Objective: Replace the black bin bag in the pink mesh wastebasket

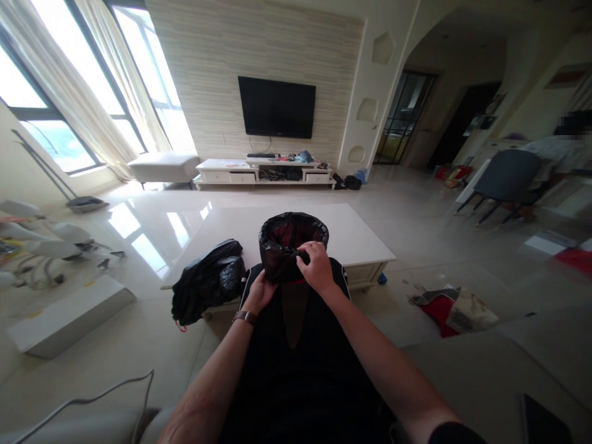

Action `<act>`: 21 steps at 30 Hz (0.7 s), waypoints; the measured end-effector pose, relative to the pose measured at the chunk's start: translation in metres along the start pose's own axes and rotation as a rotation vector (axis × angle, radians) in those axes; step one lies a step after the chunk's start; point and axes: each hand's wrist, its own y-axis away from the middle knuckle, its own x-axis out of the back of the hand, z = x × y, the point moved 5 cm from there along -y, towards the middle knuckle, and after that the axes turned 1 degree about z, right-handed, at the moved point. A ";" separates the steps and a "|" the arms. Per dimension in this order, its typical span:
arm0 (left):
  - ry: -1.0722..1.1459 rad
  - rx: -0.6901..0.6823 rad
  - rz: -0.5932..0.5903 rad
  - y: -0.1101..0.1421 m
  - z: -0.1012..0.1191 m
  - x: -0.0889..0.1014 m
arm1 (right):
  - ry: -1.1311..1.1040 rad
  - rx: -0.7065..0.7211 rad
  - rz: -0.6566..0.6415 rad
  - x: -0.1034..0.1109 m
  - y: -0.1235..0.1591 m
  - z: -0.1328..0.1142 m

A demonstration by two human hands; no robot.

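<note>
Between my knees, in front of the coffee table, stands a round bin (279, 262) lined with a black garbage bag (272, 234). The bag is folded over the rim, and a reddish inside shows dimly through it. My left hand (261, 293), with a watch on its wrist, grips the bin low on its left side; its fingertips are partly hidden. At the near rim my right hand (317, 264) pinches the bag's gathered edge between thumb and fingers. To the left, a pile of black plastic bags (210, 280) with a red drawstring hangs over the table edge.
The white coffee table (351, 231) spans the space ahead. A long white box (69, 314) lies on the floor at left, near a dustpan (87, 203). At right are a red and beige cloth bag (456, 311), a dark chair (506, 176) and another person (555, 151).
</note>
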 end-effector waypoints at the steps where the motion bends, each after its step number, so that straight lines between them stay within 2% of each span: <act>1: -0.004 -0.001 0.000 0.000 0.000 0.000 | 0.110 0.037 -0.073 -0.005 -0.009 -0.004; 5: 0.002 0.004 0.016 0.002 0.001 0.004 | 0.407 0.069 -0.355 -0.028 -0.024 0.009; 9: -0.011 -0.013 0.010 0.003 0.002 0.005 | 0.424 0.176 -0.497 -0.035 -0.029 0.029; 11: -0.014 -0.024 0.009 0.003 0.002 0.005 | 0.413 0.203 -0.521 -0.029 -0.035 0.040; 16: -0.015 -0.035 -0.009 0.004 0.001 0.003 | 0.469 0.098 -0.459 -0.005 -0.055 0.062; 18: -0.039 -0.036 -0.022 0.004 0.000 0.002 | 0.464 0.105 -0.442 -0.003 -0.057 0.055; 21: -0.078 -0.045 -0.033 0.004 -0.001 0.000 | 0.369 0.178 -0.424 -0.013 -0.048 0.029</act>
